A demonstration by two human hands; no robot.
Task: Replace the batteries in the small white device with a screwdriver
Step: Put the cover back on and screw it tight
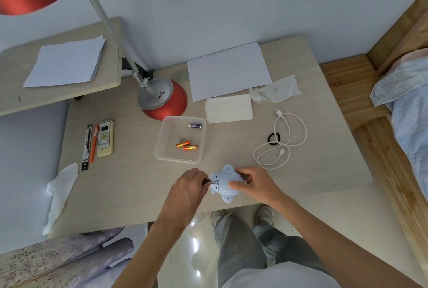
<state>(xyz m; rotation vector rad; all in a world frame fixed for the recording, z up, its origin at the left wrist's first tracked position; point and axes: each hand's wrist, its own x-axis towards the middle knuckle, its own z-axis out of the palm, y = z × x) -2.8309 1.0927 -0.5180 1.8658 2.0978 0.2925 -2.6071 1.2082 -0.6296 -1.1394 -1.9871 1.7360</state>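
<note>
The small white device (225,181), turtle-shaped, lies underside up near the table's front edge. My right hand (253,183) grips its right side, thumb pressed on the shell. My left hand (191,187) is closed around a dark-handled screwdriver (206,181), mostly hidden, whose tip meets the device's left end at a small opening. A clear plastic tray (162,146) behind the device holds two orange batteries (186,145) and one purple battery (195,125).
A red and silver desk lamp (162,97) stands at the back. A remote (105,138), pens and a packet lie at left. White cable (281,139), black ring (274,138), paper sheets (228,69) and tissues sit at right.
</note>
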